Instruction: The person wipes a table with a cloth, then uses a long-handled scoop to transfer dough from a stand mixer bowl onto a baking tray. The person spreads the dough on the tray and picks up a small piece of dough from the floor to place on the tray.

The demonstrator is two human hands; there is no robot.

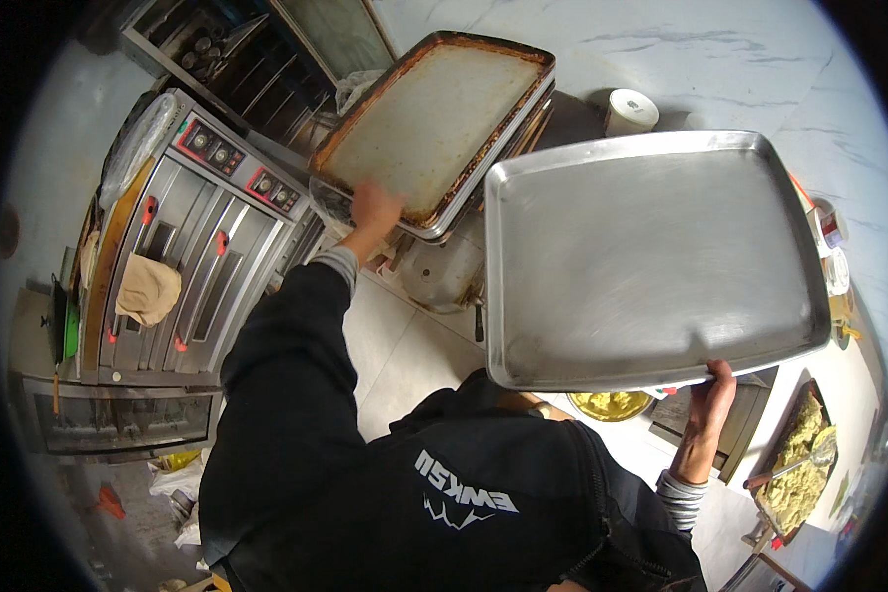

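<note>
My right hand [710, 403] grips the near rim of a bare silver metal baking tray [651, 259], with the thumb over the edge and the fingers hidden beneath. The tray is held up in front of me, its inside facing the camera. To the left, my left hand [376, 211] lies over the near rim of a browned baking tray [436, 118]. This tray tops a stack of several trays, and its rim is crusted dark brown. The left fingers are blurred, so I cannot see whether they grip the rim.
A steel deck oven [192, 259] with a cloth [148, 288] on its handle stands left. Below the stack is a rounded metal appliance [440, 270]. A lidded white tub [631, 111] sits behind; a bowl of yellow food [610, 405] and a filled tray [795, 473] are right.
</note>
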